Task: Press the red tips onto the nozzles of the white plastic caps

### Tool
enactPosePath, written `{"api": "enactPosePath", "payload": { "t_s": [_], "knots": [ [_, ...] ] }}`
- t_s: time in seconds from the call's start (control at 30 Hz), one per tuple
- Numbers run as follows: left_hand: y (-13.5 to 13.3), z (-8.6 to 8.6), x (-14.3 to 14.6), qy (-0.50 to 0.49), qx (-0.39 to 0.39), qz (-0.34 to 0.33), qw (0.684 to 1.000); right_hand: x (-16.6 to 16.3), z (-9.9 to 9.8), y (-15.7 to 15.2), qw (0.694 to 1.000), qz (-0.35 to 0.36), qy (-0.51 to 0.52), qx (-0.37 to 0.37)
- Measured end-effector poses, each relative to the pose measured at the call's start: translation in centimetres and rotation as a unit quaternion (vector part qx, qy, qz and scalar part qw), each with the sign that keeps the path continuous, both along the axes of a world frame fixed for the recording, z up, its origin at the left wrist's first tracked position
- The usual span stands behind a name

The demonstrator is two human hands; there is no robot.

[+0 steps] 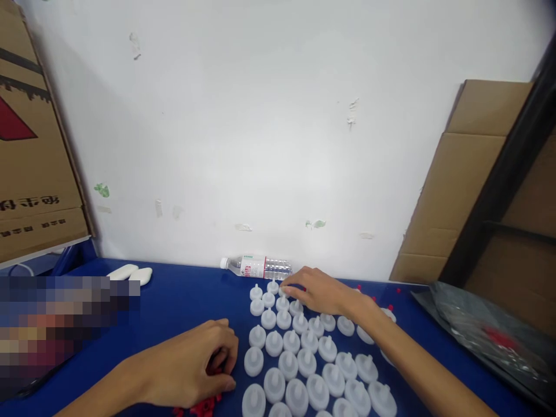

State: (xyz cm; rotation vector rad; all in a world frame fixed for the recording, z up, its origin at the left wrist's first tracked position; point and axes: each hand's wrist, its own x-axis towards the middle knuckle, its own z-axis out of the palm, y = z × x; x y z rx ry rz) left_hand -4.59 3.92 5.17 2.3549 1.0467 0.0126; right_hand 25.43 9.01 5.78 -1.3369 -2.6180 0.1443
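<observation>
Translucent white caps with pointed nozzles (291,341) stand upright in loose rows on the blue tabletop. My right hand (319,289) reaches over the back of these rows. Its thumb and index finger are pinched at the tip of a white nozzle cap; anything small between them is hidden. Lower left, my left hand (186,362) rests with curled fingers beside the front rows. Small red pieces (204,406) lie in a pile beneath it, and some red shows inside the curl of its fingers. Their exact kind is hard to make out.
A clear plastic bottle (256,267) lies along the white wall. White rounded objects (141,276) sit back left, near a blurred-out area. Cardboard (460,174) leans at right, above a grey plastic bag (486,330). A printed carton (39,174) stands left. Several red bits (390,307) lie back right.
</observation>
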Motion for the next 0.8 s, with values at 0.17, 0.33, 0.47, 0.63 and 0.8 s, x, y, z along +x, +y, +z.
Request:
{"api": "enactPosePath", "payload": {
  "t_s": [0.17,0.33,0.47,0.63,0.8],
  "knots": [
    [0.2,-0.4,-0.1,-0.014,0.028,0.011,0.999,-0.6,-0.5,-0.1,1.0,0.001,-0.001,-0.004],
    [0.6,-1.3,-0.3,-0.034,0.062,0.003,0.997,-0.6,-0.1,-0.1,0.997,-0.041,0.037,0.055],
    [1.4,-2.1,-0.2,-0.101,0.09,0.035,0.99,-0.8,0.4,-0.2,0.99,-0.067,0.072,0.096],
    [2.6,-2.8,-0.1,-0.22,0.102,0.154,0.958,-2.3,1.1,-1.4,0.991,-0.006,0.102,0.091],
    [2.8,-2.7,0.0,-0.346,0.029,0.209,0.914,-5.1,1.3,-3.7,0.991,0.063,0.102,0.056]
  ]
}}
